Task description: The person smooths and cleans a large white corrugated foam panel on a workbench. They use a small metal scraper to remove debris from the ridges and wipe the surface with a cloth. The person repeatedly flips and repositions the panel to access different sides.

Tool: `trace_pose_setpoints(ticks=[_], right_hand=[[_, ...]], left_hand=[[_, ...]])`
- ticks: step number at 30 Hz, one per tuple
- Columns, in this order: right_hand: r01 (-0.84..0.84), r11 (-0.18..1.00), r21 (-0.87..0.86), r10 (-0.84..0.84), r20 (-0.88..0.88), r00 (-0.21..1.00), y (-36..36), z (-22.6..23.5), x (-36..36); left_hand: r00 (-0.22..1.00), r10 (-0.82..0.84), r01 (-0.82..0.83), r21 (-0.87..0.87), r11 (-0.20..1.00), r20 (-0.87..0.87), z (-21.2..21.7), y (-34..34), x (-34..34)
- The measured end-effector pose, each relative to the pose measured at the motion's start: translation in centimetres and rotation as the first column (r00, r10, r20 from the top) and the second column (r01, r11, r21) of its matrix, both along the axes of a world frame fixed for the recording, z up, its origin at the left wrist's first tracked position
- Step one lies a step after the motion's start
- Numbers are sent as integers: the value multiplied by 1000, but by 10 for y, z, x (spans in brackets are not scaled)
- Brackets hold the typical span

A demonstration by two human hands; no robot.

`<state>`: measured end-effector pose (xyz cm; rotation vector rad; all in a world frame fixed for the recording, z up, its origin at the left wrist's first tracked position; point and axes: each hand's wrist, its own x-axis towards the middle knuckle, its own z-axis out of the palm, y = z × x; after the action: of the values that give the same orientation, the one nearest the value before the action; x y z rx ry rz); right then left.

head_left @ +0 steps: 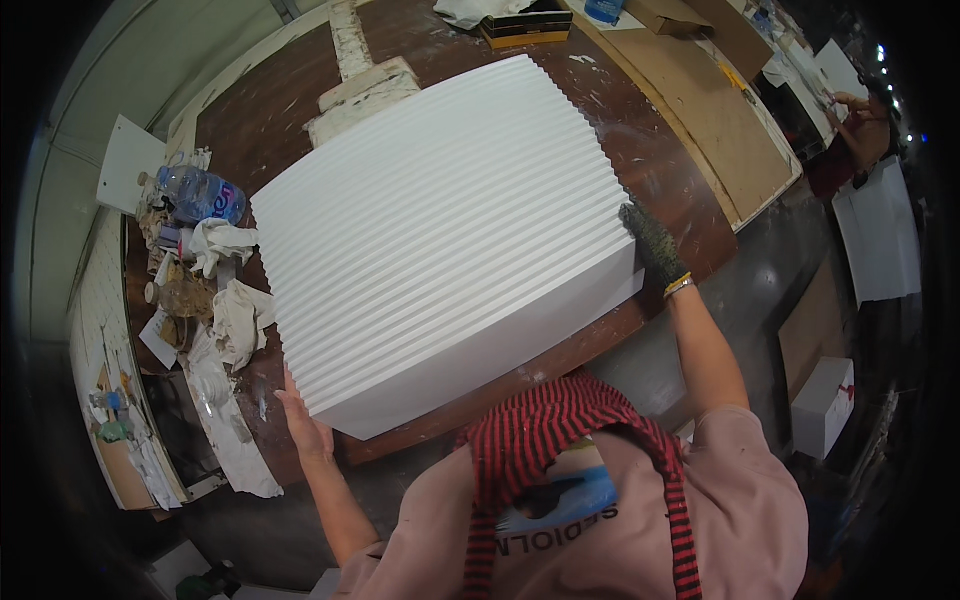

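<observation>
A large white box-like block (440,230) with a ribbed top and a smooth front side lies at a slant over the brown worktable (660,160). My bare left hand (306,425) is against its near left corner, thumb outward, with the other fingers partly hidden by the block. On the right side, my right hand (652,240), in a dark speckled glove with a yellow cuff, grips the block's edge near the front corner. The block sits between both hands, and its underside is hidden.
Left of the block are a large plastic bottle (205,195), crumpled white cloths (240,320) and a brownish jar (180,298). A stained pale board (365,95) lies behind it. Cardboard (720,150) covers the right side. Another person's arm (855,125) shows at far right, above a white box (822,405).
</observation>
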<state>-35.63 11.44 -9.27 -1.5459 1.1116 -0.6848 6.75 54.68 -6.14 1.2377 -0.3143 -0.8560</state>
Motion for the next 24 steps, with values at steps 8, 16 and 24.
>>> trace_pose_setpoints(ticks=[8, 16, 24], right_hand=[[-49, 984, 169, 49, 5, 999, -22, 2, -8], [-172, 938, 300, 146, 108, 983, -75, 27, 36], [-3, 985, 172, 45, -243, 969, -79, 25, 39]], left_hand=[[988, -156, 156, -38, 987, -1, 0, -2, 38], [996, 36, -57, 269, 961, 80, -14, -53, 78], [993, -4, 1, -24, 1000, -118, -11, -70, 54]])
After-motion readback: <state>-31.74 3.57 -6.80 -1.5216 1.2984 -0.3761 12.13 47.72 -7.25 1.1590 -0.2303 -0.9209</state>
